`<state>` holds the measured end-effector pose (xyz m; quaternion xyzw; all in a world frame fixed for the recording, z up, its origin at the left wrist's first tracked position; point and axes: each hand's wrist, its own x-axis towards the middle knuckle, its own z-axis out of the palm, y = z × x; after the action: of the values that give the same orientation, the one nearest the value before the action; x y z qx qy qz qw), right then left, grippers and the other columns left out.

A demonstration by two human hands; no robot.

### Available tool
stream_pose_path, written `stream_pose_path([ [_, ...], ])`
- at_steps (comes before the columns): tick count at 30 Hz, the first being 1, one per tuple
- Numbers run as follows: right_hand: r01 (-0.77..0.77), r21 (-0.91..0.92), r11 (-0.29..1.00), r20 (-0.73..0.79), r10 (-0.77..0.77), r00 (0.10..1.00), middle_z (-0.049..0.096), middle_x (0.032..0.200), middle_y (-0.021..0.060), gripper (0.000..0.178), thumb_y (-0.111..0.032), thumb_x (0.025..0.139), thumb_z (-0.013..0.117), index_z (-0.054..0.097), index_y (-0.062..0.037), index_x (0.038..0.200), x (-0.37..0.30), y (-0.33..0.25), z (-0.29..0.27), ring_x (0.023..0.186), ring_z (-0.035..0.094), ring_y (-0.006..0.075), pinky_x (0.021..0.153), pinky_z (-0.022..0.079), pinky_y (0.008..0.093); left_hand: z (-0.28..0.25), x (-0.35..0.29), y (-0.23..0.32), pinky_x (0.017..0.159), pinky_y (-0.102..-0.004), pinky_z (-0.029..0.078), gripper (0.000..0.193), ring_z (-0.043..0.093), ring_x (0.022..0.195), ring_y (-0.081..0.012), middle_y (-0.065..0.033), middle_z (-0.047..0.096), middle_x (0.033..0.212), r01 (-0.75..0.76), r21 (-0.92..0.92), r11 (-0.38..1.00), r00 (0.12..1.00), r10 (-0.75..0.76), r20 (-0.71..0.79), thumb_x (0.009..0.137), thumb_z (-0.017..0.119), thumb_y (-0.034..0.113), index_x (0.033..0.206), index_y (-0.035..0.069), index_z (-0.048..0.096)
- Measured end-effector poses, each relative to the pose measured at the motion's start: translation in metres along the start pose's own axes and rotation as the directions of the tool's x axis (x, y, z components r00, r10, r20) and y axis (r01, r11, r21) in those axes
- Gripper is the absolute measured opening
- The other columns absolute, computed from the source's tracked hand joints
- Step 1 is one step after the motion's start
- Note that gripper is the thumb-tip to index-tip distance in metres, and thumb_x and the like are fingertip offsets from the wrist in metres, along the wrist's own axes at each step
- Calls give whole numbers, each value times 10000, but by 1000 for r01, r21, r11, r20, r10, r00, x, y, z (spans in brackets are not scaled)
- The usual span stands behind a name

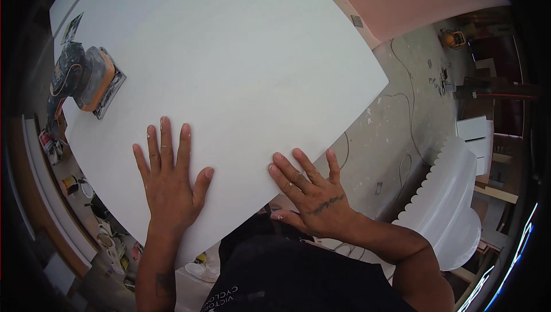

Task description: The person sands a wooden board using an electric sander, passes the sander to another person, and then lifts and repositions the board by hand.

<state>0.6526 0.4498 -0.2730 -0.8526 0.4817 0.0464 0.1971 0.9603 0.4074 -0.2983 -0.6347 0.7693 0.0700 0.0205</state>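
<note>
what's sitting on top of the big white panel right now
An orange and black sander rests near its left edge; the left hand lies flat on it and the right hand grips its near edge. The palms hide what's beneath them.
</note>
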Motion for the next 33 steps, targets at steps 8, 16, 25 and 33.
stream_pose_path([
  [8,-133,-197,971,-85,118,989,319,1808,81,889,-672,1064,555,373,-103,1722,19,53,-24,1685,239,345,1307,-25,729,4,-105,-40,1343,-662,-7,848,96,1706,-450,-223,187,1837,84,3,996,988,-84,127,1076,527,625,1747,138,347],
  [16,-18,-134,991,19,21,1000,265,1815,194,956,-641,1073,567,283,-13,1735,15,25,-19,1712,144,377,1320,-52,697,17,-188,-76,1339,-649,5,792,81,1706,-463,-219,150,1848,515,32,857,852,-515,94,1153,356,596,1767,104,272],
  [25,82,-251,965,156,-44,987,238,1827,203,960,-631,1082,545,251,3,1740,16,5,-26,1719,122,373,1329,-52,683,25,-214,-50,1317,-683,-27,1154,23,1693,-515,-340,69,1816,687,-501,526,645,-759,88,1022,647,692,1768,6,95],
  [33,263,-252,931,238,-203,950,254,1826,175,935,-662,1094,500,261,-39,1749,36,-29,-24,1718,127,366,1329,-52,686,5,-141,-52,1280,-760,-44,1388,-76,1684,-531,-325,-26,1819,707,-173,686,700,-714,34,820,784,821,1795,129,80],
])
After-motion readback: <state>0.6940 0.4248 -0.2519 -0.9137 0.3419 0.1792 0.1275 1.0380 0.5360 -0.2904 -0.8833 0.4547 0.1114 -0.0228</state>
